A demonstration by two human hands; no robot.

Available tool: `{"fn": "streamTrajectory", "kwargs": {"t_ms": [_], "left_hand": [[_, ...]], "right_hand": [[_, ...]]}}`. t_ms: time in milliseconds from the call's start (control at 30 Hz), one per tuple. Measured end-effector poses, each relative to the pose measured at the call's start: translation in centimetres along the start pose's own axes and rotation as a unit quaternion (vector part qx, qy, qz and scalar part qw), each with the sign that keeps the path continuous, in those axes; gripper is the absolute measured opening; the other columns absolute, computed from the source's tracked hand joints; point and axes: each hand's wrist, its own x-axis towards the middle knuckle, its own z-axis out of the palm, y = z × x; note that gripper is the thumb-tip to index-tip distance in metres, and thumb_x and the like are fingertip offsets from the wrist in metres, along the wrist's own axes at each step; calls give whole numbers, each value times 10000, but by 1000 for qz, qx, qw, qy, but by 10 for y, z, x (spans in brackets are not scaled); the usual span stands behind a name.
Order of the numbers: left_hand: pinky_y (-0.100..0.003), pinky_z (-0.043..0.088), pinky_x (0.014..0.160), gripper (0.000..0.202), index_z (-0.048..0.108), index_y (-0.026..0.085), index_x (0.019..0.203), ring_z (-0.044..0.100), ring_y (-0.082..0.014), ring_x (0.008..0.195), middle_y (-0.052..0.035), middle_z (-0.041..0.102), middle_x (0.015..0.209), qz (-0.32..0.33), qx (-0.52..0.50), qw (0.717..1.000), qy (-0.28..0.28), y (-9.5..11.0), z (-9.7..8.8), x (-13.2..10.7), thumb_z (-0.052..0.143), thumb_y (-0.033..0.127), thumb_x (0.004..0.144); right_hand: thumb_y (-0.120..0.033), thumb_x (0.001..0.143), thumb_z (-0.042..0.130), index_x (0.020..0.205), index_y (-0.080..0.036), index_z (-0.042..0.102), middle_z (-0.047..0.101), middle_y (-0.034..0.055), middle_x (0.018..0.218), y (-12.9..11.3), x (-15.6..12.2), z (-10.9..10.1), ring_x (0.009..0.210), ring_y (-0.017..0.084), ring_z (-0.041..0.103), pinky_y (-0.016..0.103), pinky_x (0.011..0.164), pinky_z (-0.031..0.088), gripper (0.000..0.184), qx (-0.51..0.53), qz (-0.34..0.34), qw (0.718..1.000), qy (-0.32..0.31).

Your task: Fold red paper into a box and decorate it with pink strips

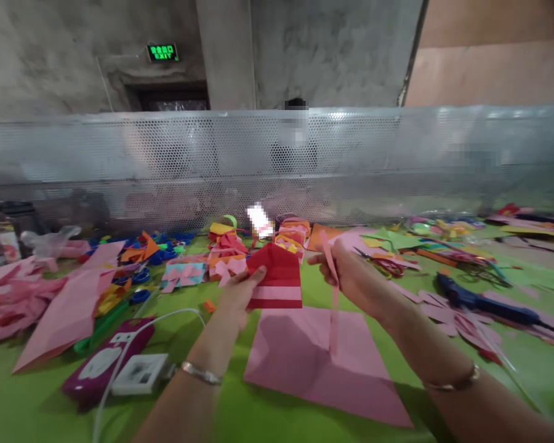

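My left hand [240, 295] grips a red paper envelope [279, 271] by its left edge, thumb on the front. A pink band runs across the lower part of this envelope, and its top comes to a point. Between the fingers of my right hand [344, 267] is a narrow pink paper strip [335, 320], which hangs down. Beneath both hands a large pink paper sheet [323, 369] lies flat on the green table [221, 400].
At left are crumpled pink paper [23, 301], a purple box [113, 357] and a white adapter [141, 373] with a cable. A blue glue gun [484, 301] rests at right beside pink cut-outs [447, 314]. A perforated metal barrier [240, 141] stands behind, with a person beyond it.
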Motion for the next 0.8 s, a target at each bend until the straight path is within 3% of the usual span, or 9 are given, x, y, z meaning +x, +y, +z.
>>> {"fn": "streamTrajectory", "kwargs": {"t_ms": [67,133,267,367,500,800], "left_hand": [[-335,500,540,267,593,215,624,629,-195,574,-22,676,636,-32,-11,999,26,0,-1,3,803,318,494],[-311,499,564,260,609,215,620,631,-179,576,-12,683,633,-54,-21,998,40,2,-2,3,812,292,477],[-257,491,586,222,662,202,641,634,-147,586,0,698,643,-42,-38,998,41,5,1,-2,806,274,487],[-255,495,591,200,677,213,648,638,-144,592,11,703,647,-29,-51,998,25,6,4,-6,795,285,503],[-258,500,598,223,694,214,681,640,-147,604,7,710,672,-13,-59,998,-22,5,7,-10,794,305,504],[-228,483,558,252,686,186,680,618,-130,567,-3,704,663,17,-56,996,-72,5,9,-15,797,341,515]], "right_hand": [[-594,759,500,744,-192,631,588,48,720,-21,-9,-4,544,113,387,256,468,302,423,-13,-38,999,-5],[-534,744,560,725,-200,658,581,43,699,-38,-20,-5,549,118,398,265,478,297,349,-87,-100,991,9],[-393,723,644,646,-211,641,533,14,603,-40,-27,3,552,128,419,271,489,279,198,-303,-201,930,44],[-426,719,638,569,-199,583,428,-20,509,-19,-14,9,487,107,344,265,465,242,278,-368,-179,911,50],[-488,704,632,535,-194,525,304,-51,505,5,1,8,469,86,235,253,448,186,356,-338,-132,932,17],[-452,679,648,534,-184,547,303,-49,499,14,3,3,478,86,233,249,441,176,321,-331,-120,936,10]]}}
